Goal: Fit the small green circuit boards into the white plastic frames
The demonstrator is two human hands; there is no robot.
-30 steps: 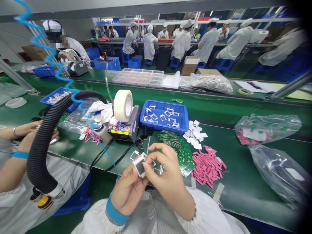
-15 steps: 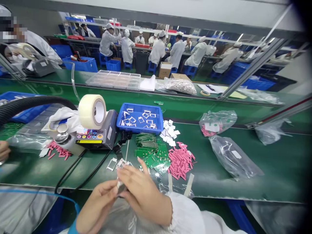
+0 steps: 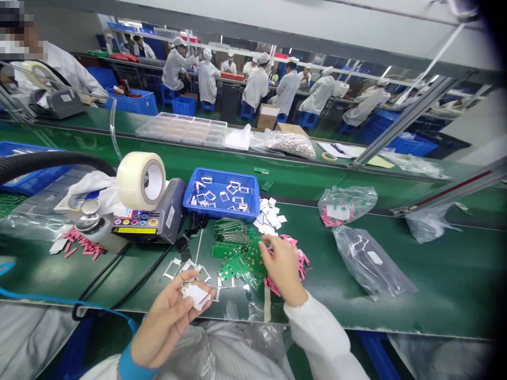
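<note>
2 hands: left hand (image 3: 168, 319) and right hand (image 3: 283, 269) work over the green conveyor belt (image 3: 443, 274).
Left hand: half open, palm up, curled fingers and thumb holding a white rectangular piece (image 3: 196, 295).
Right hand: fingers curved, tips down at the green circuit boards (image 3: 237, 266) at 12 o'clock; whether they grip one, I cannot tell.
Nearby: pink strips (image 3: 303, 261) at 1 o'clock, blue tray (image 3: 222, 214) at 12 o'clock, loose metal frames (image 3: 172, 268) at 11 o'clock, tape dispenser (image 3: 148, 219) at 11 o'clock.
Handling: light fingertip contact suits the heaped boards; edge-holding protects the white piece.
</note>
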